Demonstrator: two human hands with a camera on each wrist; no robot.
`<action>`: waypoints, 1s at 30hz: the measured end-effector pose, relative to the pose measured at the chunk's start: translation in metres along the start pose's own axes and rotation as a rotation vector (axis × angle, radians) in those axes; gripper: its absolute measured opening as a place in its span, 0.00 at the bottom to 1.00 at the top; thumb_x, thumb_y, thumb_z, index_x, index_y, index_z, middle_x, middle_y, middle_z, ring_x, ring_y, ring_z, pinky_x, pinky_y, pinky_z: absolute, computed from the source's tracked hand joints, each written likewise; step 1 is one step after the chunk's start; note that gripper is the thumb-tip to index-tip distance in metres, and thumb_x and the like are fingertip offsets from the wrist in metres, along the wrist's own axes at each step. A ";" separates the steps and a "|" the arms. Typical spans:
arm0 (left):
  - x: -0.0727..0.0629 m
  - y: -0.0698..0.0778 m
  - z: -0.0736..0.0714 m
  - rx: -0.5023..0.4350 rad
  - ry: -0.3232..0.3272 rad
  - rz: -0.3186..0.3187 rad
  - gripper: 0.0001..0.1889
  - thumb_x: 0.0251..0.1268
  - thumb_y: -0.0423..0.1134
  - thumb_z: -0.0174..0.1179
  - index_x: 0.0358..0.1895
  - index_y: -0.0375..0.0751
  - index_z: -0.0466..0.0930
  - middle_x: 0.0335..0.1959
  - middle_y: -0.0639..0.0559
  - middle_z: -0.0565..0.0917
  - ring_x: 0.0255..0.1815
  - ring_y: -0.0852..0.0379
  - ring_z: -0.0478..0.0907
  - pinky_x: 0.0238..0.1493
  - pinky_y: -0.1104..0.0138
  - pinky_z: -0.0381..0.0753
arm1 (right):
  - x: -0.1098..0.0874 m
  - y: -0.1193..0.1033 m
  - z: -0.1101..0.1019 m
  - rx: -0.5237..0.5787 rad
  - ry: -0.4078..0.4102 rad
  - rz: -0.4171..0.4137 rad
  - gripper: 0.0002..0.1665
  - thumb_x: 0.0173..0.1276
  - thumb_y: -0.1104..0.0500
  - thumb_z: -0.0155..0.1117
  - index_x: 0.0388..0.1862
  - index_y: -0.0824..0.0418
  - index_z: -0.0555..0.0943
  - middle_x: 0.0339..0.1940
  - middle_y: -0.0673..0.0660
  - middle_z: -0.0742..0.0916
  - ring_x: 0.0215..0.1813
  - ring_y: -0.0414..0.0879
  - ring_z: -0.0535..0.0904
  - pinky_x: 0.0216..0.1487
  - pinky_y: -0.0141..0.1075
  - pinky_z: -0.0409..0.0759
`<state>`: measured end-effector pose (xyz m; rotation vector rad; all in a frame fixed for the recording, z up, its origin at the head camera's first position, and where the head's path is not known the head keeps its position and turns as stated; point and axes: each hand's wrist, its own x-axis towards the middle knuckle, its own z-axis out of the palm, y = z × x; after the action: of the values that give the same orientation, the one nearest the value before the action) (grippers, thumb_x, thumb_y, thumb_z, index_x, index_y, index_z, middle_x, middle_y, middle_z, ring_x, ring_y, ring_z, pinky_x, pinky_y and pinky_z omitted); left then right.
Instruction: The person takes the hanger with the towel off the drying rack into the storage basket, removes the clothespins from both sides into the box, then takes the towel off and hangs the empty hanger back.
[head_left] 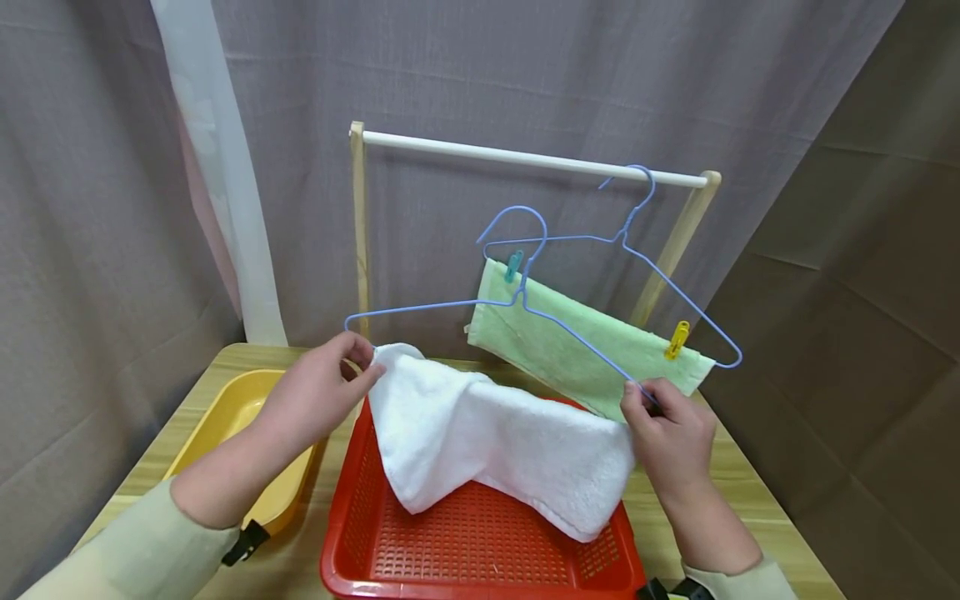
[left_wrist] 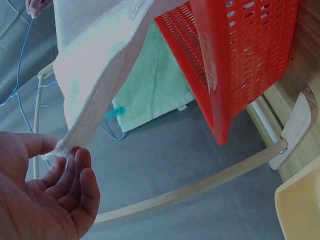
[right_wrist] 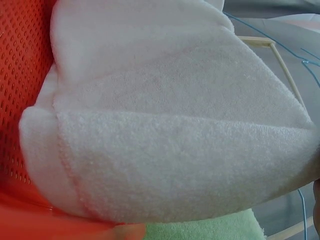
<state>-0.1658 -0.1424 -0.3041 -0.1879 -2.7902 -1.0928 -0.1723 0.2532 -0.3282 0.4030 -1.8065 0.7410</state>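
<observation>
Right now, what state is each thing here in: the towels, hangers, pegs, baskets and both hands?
white towel: draped over held hanger, drooping into the basket
held hanger: off the rail, gripped at both ends
left hand: pinching the towel corner
right hand: gripping the hanger's end
green towel: hanging, pegged
second hanger: hooked on rail
pegs: clipped shut
red basket: upright
yellow tub: upright

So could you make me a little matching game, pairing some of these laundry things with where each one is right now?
Things:
1. green towel
2. white towel
3. yellow tub
4. yellow peg

Places:
A. on the table, left of the red basket
B. draped over the hanger held in both hands
C. clipped at the green towel's right end
D. pegged to the hanger on the rail

Pairs: 1-D, 2-B, 3-A, 4-C
</observation>
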 end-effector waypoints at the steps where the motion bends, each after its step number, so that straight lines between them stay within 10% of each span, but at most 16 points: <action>1: 0.000 -0.001 0.000 0.004 0.001 0.002 0.13 0.70 0.51 0.60 0.49 0.49 0.76 0.42 0.52 0.83 0.42 0.52 0.80 0.35 0.63 0.82 | 0.000 0.000 0.000 0.001 -0.001 0.002 0.10 0.55 0.61 0.65 0.17 0.60 0.79 0.12 0.49 0.76 0.18 0.29 0.63 0.23 0.26 0.63; 30: -0.016 -0.015 0.005 -0.069 0.000 -0.061 0.07 0.67 0.44 0.60 0.42 0.47 0.79 0.39 0.50 0.83 0.35 0.51 0.77 0.30 0.65 0.81 | 0.000 0.005 0.004 0.015 -0.010 0.015 0.09 0.54 0.63 0.66 0.17 0.61 0.79 0.12 0.50 0.76 0.19 0.30 0.64 0.24 0.24 0.64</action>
<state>-0.1530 -0.1509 -0.3206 -0.1111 -2.7777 -1.2042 -0.1782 0.2539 -0.3300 0.4042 -1.8161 0.7641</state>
